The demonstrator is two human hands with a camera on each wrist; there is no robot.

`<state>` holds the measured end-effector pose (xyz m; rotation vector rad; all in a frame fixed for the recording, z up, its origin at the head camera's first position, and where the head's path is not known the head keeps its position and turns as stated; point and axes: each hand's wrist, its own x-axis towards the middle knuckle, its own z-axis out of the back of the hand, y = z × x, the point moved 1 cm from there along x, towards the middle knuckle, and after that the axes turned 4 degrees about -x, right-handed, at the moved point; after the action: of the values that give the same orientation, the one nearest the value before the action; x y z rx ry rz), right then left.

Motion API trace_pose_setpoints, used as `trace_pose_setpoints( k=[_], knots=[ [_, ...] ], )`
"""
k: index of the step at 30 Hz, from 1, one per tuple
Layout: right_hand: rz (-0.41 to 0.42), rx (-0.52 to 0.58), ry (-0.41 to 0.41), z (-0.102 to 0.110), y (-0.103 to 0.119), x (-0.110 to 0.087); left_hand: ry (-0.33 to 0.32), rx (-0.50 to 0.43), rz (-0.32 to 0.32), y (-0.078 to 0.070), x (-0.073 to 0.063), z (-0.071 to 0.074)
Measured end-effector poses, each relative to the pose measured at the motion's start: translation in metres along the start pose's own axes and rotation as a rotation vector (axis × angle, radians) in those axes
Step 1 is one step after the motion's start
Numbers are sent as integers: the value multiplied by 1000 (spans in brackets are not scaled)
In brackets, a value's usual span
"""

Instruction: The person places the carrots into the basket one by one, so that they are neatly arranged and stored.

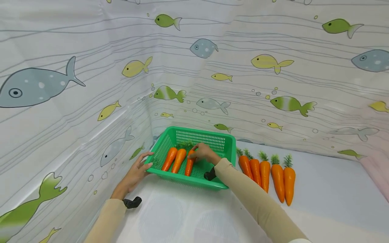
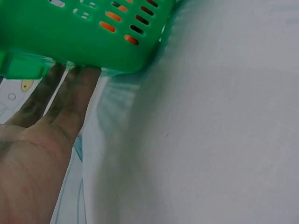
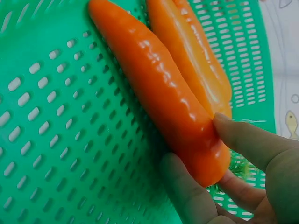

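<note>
A green plastic basket (image 1: 194, 182) with slotted walls stands on the white surface. Inside it lie three orange carrots with green tops. My right hand (image 1: 205, 153) reaches into the basket and grips the thick top end of the rightmost carrot (image 3: 159, 88), thumb on one side and fingers on the other. Two other carrots, one of them a lighter orange carrot (image 1: 179, 161), lie to its left. My left hand (image 1: 135, 175) is at the basket's left edge; in the left wrist view its straight fingers (image 2: 77, 100) touch the underside of the rim.
Right of the basket, several carrots (image 1: 265, 175) lie in a row on the white table (image 1: 328, 189), green tops pointing away. A fish-patterned sheet (image 1: 237, 94) hangs behind the basket and along the left side. Each wrist wears a small black camera (image 1: 132, 202).
</note>
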<state>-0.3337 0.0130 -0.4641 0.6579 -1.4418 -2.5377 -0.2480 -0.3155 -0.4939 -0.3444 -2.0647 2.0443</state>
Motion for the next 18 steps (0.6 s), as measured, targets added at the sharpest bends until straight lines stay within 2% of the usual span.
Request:
trace_pose_setpoints(
  k=[18],
  knots=[
    [15,33,4,3,-1,2,-11,4,16,0,1,-1]
  ],
)
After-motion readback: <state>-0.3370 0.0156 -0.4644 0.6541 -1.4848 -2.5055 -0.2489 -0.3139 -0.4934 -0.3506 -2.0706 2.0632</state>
